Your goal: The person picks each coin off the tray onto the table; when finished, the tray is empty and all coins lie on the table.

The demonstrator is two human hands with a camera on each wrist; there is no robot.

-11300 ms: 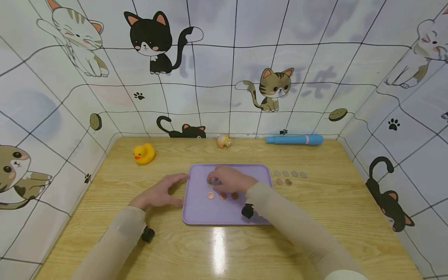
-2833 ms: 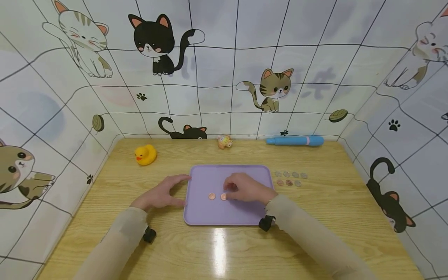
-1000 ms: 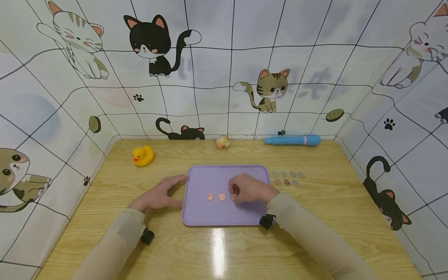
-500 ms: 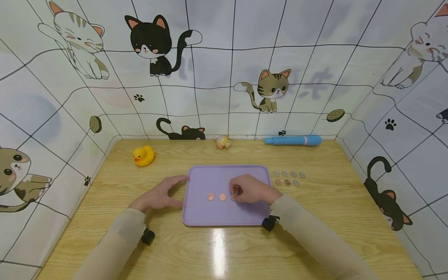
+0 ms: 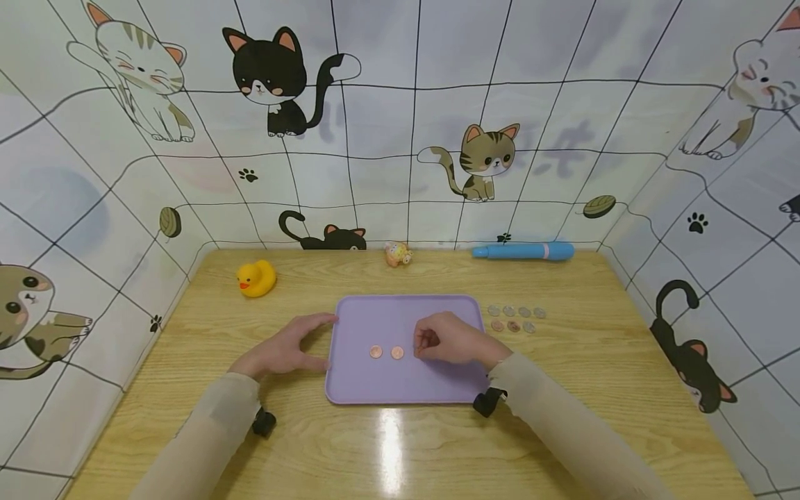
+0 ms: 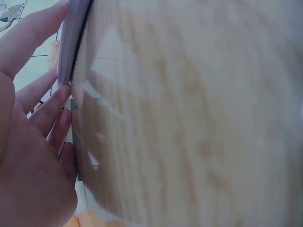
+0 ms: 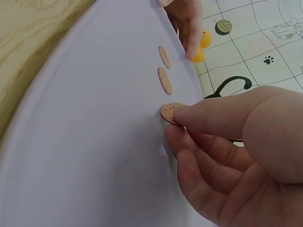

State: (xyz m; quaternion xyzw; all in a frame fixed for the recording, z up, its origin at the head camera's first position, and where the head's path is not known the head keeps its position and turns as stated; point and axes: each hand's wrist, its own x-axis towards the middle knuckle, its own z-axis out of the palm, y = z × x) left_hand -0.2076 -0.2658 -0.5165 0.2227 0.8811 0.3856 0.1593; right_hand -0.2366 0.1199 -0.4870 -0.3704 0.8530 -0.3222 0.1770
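Note:
In the right wrist view my right hand [image 5: 453, 338] pinches a copper coin [image 7: 168, 113] between thumb and fingertips, close over the purple tray [image 5: 400, 389]. Two more copper coins [image 5: 376, 352] lie flat on the tray in a row, to the left of that hand. My left hand [image 5: 284, 348] is at the tray's left edge, thumb and fingers spread, fingertips touching the rim. The left wrist view shows those fingers straight along the tray's side [image 6: 71, 42].
Right of the tray, silver and copper coins [image 5: 513, 326] lie on the wooden table [image 5: 300, 444] in two rows. Along the back stand a yellow rubber duck [image 5: 256, 279], a small figurine [image 5: 398, 254] and a blue pen-like tube [image 5: 523, 251]. Cat-printed sheeting [image 5: 381, 125] surrounds the table.
The right hand has drawn the third copper coin from its place in the row, moving slightly right. Over the longer span, silver left the tray and a silver coin joined the lower row outside.

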